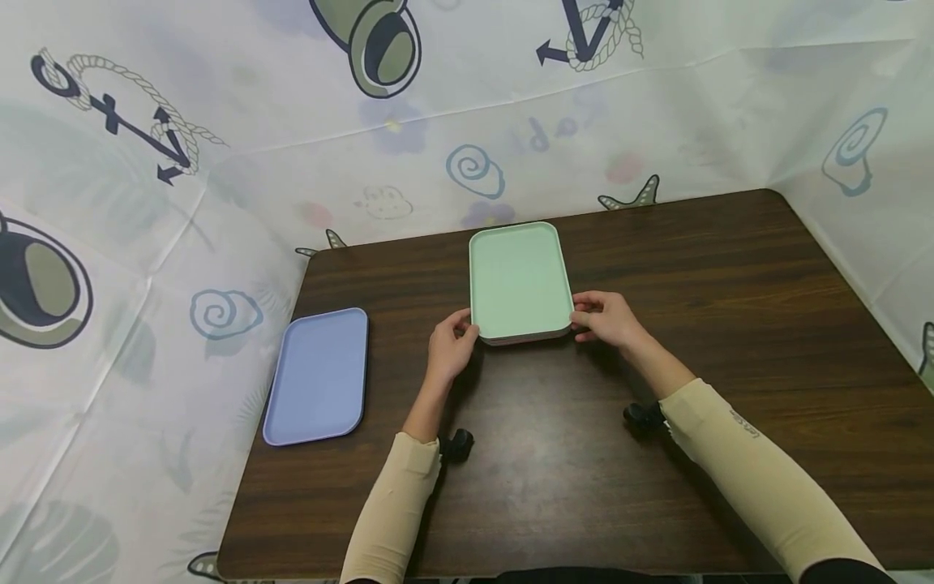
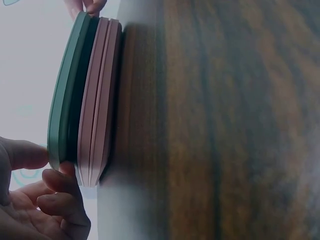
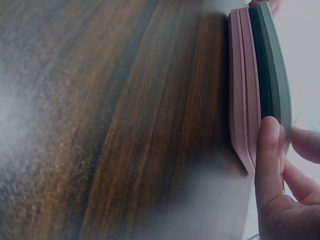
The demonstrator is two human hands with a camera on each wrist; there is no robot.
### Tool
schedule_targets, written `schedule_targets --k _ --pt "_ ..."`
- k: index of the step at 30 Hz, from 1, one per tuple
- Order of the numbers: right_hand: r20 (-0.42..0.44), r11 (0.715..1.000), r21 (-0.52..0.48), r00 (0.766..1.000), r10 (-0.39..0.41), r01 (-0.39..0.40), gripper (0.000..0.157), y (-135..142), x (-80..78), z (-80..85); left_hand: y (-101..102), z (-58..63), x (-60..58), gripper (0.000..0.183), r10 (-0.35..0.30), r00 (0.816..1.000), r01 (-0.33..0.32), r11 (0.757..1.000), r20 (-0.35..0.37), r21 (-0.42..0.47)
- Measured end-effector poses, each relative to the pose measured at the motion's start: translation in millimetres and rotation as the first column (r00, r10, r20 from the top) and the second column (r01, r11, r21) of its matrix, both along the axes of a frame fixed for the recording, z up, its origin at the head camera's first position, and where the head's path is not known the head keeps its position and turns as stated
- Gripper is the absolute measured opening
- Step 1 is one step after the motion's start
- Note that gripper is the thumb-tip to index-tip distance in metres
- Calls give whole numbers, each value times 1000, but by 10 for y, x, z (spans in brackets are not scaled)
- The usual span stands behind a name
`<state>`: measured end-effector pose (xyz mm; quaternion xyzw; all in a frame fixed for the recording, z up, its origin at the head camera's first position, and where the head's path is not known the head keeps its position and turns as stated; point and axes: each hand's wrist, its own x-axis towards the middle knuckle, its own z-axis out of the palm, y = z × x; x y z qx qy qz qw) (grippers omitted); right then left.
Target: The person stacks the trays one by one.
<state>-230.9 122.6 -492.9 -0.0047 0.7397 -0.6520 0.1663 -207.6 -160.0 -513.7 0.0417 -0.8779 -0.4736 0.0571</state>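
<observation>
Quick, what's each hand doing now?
Left hand: holding the green tray by its near left corner.
Right hand: holding the green tray by its near right corner.

Soft glare pales the table (image 1: 540, 462) toward its near edge; both wrist views look dimmer, partly blurred.

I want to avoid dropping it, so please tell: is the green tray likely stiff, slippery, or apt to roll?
The green tray is probably stiff, as its flat panel shows no visible sag. It should slide rather than roll, being broad and shallow. Its smooth-looking surface could be somewhat slippery.
</observation>
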Motion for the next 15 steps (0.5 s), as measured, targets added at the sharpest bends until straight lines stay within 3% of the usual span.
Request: schedule_targets --k 15 --pt "3 1000 7 1000 -18 18 46 10 -54 -26 36 2 -3 36 21 1000 -21 999 9 -29"
